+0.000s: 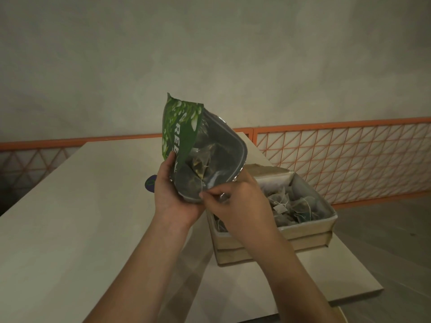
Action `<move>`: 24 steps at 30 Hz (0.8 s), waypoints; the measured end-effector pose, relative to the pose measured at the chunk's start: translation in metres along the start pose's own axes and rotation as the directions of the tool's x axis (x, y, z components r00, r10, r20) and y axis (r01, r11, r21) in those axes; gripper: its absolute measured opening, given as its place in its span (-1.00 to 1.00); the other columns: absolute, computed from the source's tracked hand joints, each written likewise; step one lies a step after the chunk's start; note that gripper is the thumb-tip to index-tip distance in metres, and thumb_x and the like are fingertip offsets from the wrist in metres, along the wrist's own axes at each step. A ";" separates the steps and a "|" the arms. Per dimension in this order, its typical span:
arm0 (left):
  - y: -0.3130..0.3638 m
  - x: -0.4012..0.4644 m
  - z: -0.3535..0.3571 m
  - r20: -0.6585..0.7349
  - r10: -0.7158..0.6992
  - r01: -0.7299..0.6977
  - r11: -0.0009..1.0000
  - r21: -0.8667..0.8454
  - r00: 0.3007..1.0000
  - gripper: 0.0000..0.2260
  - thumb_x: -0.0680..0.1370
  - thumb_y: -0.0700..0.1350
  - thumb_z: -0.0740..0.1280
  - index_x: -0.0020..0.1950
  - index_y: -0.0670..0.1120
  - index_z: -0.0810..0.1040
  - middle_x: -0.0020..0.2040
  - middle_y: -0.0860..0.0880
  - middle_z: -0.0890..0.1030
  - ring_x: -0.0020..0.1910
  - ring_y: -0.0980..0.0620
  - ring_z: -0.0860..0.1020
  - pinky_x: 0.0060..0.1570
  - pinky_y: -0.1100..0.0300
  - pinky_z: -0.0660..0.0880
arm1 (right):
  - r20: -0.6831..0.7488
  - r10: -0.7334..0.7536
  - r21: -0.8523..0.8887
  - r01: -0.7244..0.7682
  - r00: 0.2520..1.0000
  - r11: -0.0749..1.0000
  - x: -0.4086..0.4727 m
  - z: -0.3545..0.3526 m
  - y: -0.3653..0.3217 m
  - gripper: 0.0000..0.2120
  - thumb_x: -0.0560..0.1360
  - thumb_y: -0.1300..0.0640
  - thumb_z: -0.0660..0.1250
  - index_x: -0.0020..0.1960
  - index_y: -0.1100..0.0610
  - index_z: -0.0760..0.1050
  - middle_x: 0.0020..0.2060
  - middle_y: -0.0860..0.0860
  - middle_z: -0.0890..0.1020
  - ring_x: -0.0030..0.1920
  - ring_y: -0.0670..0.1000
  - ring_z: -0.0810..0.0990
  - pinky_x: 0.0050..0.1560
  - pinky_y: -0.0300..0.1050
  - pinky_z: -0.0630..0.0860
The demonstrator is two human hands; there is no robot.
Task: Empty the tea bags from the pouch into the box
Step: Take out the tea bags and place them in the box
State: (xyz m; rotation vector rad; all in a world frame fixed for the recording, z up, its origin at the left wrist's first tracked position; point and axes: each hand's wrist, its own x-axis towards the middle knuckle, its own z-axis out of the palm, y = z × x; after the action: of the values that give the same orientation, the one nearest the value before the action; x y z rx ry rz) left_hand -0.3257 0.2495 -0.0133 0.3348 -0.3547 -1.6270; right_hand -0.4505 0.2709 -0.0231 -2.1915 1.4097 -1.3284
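Pouch [184, 141]: held above the table [70, 217], just left of the box [307, 231], long axis steeply tilted, open mouth toward the camera, tea bags [200, 164] inside.
Box: at the table's right edge, under the right hand.
Left hand [172, 192]: fingers curled round the pouch's left side.
Right hand [235, 203]: nearer the box, fingertips pinching the mouth's lower rim.
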 end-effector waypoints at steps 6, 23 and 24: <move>-0.002 -0.003 0.005 -0.053 -0.026 0.028 0.999 0.026 0.998 -0.57 0.58 0.18 0.28 0.20 -0.12 0.66 0.16 -0.19 0.69 -0.06 -0.19 0.72 -0.18 -0.05 0.67 | -0.196 0.050 0.018 -0.047 0.979 0.999 0.007 -0.003 0.008 -0.85 0.49 -0.01 0.40 -0.15 0.05 0.69 0.04 -0.04 0.54 -0.03 -0.08 0.53 -0.24 -0.36 0.40; 0.007 0.003 -0.007 -0.037 -0.008 0.008 1.000 -0.013 0.999 -0.55 0.60 0.19 0.26 0.39 0.01 0.57 0.34 -0.12 0.61 0.11 -0.17 0.66 -0.12 -0.03 0.65 | -0.137 0.205 0.838 0.002 0.969 0.546 0.055 -0.071 -0.023 -0.79 0.67 0.15 0.10 0.11 0.28 0.42 -0.24 0.11 0.67 -0.32 0.09 0.68 -0.28 -0.08 0.62; 0.009 0.003 -0.009 -0.025 -0.009 0.008 1.000 -0.016 1.000 -0.55 0.60 0.19 0.25 0.40 0.00 0.56 0.33 -0.13 0.61 0.13 -0.19 0.66 -0.11 -0.05 0.65 | -0.146 0.200 0.831 0.010 0.969 0.556 0.056 -0.072 -0.022 -0.79 0.67 0.15 0.11 0.10 0.28 0.42 -0.27 0.09 0.66 -0.32 0.08 0.67 -0.28 -0.09 0.61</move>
State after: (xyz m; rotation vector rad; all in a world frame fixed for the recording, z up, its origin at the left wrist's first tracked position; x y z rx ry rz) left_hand -0.3144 0.2453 -0.0176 0.3452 -0.3214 -1.6316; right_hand -0.4848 0.2561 0.0631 -1.3175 0.6543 -1.7525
